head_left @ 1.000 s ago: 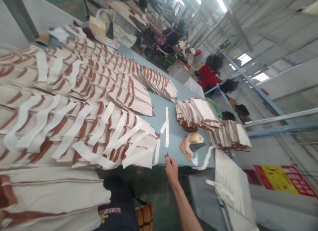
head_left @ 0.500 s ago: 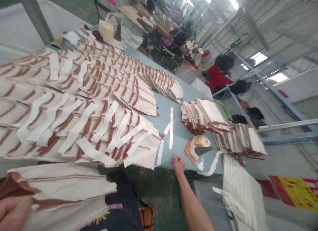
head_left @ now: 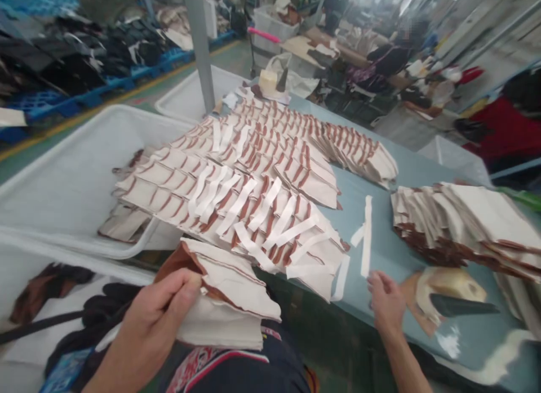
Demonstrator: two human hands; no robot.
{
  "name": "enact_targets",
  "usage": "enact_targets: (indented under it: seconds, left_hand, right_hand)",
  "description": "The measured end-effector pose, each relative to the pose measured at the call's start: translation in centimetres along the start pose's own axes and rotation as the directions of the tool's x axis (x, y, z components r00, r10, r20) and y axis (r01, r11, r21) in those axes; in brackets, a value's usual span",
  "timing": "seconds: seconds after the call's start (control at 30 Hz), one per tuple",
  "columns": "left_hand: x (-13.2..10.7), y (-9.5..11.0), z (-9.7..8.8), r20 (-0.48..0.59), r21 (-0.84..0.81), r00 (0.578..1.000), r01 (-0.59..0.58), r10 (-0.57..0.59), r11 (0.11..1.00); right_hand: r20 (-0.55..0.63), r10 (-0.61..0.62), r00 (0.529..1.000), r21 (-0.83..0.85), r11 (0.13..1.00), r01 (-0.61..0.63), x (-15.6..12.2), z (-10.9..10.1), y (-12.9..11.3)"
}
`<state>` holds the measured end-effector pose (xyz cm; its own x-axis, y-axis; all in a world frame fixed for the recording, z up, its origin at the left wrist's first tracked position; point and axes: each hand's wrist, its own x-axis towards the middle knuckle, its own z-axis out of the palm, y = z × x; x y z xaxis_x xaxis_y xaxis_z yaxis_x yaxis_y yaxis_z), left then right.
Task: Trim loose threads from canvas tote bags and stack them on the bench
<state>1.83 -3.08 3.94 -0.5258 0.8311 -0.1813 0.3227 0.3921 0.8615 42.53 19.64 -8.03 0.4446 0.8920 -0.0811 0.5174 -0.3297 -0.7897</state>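
My left hand [head_left: 163, 308] pinches a cream fabric piece [head_left: 230, 289] with brown edging at its near corner, and the piece lies over my lap. At the table's front edge my right hand [head_left: 386, 303] has its fingers curled together. Its fingertips are beside the lower end of a white strip [head_left: 367, 235]; whether they touch it, or hold something small, I cannot tell. Overlapping rows of similar cream pieces [head_left: 169, 182] cover the left part of the table, with several white strips [head_left: 236, 207] laid across them.
Stacked cream pieces [head_left: 477, 213] stand on the blue-grey table [head_left: 350, 184] at the right. In front of them are a tape roll [head_left: 469, 283] and a dark cone-shaped object [head_left: 462, 306]. White bins [head_left: 122, 120] stand at the left beside a metal post [head_left: 200, 49]. A person [head_left: 382, 61] sits farther back.
The view has swung left, bringing the bins into sight. My left hand still grips the fabric piece. A small pink object seen in my right hand before no longer shows.
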Motion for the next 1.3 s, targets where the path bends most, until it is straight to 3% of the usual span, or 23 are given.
enact_targets:
  seconds: [0.07, 0.17, 0.2, 0.27, 0.3, 0.37, 0.43, 0.53, 0.6, 0.7, 0.87, 1.0, 1.1, 1.23, 1.3]
  left_hand:
    - [0.0, -0.2, -1.1, 0.031, -0.006, 0.997, -0.075, 0.075, 0.997]
    - [0.0, 0.2, -2.9, 0.046, -0.014, 0.99, -0.13, 0.131, 0.991]
    - [0.0, 0.6, -3.5, 0.048, -0.015, 0.99, -0.132, 0.132, 0.991]
    - [0.0, 1.3, -4.8, 0.078, -0.021, 0.982, -0.169, 0.17, 0.985]
    - [0.0, 1.5, -5.4, 0.098, -0.025, 0.975, -0.198, 0.2, 0.98]
    - [0.0, 1.6, -6.7, 0.131, -0.026, 0.956, -0.261, 0.262, 0.965]
    - [-0.1, 1.4, -7.8, 0.135, -0.016, 0.947, -0.291, 0.29, 0.957]
    - [-0.6, 0.6, -9.4, 0.141, 0.018, 0.943, -0.307, 0.301, 0.952]
    - [-0.9, 0.1, -10.3, 0.168, 0.014, 0.935, -0.319, 0.313, 0.948]
    - [-0.9, -0.6, -11.3, 0.184, 0.001, 0.922, -0.347, 0.341, 0.938]
    - [0.0, -0.8, -12.8, 0.119, 0.062, 0.894, -0.441, 0.432, 0.896]
    - [1.2, -0.2, -13.9, 0.094, 0.118, 0.864, -0.503, 0.495, 0.856]
    - [2.0, 0.2, -14.1, 0.098, 0.099, 0.876, -0.481, 0.472, 0.871]
    - [2.1, -0.4, -13.3, 0.048, 0.014, 0.905, -0.423, 0.422, 0.906]
    - [2.0, -1.1, -12.7, 0.009, -0.001, 0.934, -0.358, 0.358, 0.934]
  right_hand:
    - [0.218, -0.08, 0.973, 0.077, 0.995, 0.065, -3.5, 1.9, -3.2]
    - [0.515, -0.272, 0.813, 0.227, 0.958, 0.177, -10.3, 4.4, -9.7]
    - [0.589, -0.367, 0.721, 0.297, 0.927, 0.229, -12.6, 5.1, -12.2]
    - [0.674, -0.654, 0.345, 0.541, 0.754, 0.373, -16.5, 6.2, -17.3]
    - [0.643, -0.746, 0.173, 0.653, 0.652, 0.385, -18.1, 6.8, -19.6]
    - [0.506, -0.859, -0.071, 0.811, 0.447, 0.376, -20.4, 8.2, -23.4]
    - [0.399, -0.884, -0.245, 0.885, 0.301, 0.355, -21.8, 10.0, -25.8]
    - [0.336, -0.851, -0.404, 0.923, 0.213, 0.32, -23.0, 12.9, -27.3]
    - [0.306, -0.834, -0.458, 0.94, 0.188, 0.286, -23.5, 14.4, -27.7]
    - [0.269, -0.826, -0.495, 0.955, 0.165, 0.246, -24.3, 16.0, -28.4]
    - [0.407, -0.743, -0.532, 0.897, 0.217, 0.384, -24.6, 17.1, -30.1]
    - [0.435, -0.707, -0.557, 0.884, 0.219, 0.413, -24.4, 17.0, -31.4]
    - [0.424, -0.735, -0.529, 0.874, 0.18, 0.451, -24.7, 16.6, -31.7]
    - [0.388, -0.794, -0.469, 0.811, 0.053, 0.582, -25.8, 16.0, -31.0]
    - [0.404, -0.803, -0.438, 0.784, 0.056, 0.619, -26.2, 15.6, -30.6]
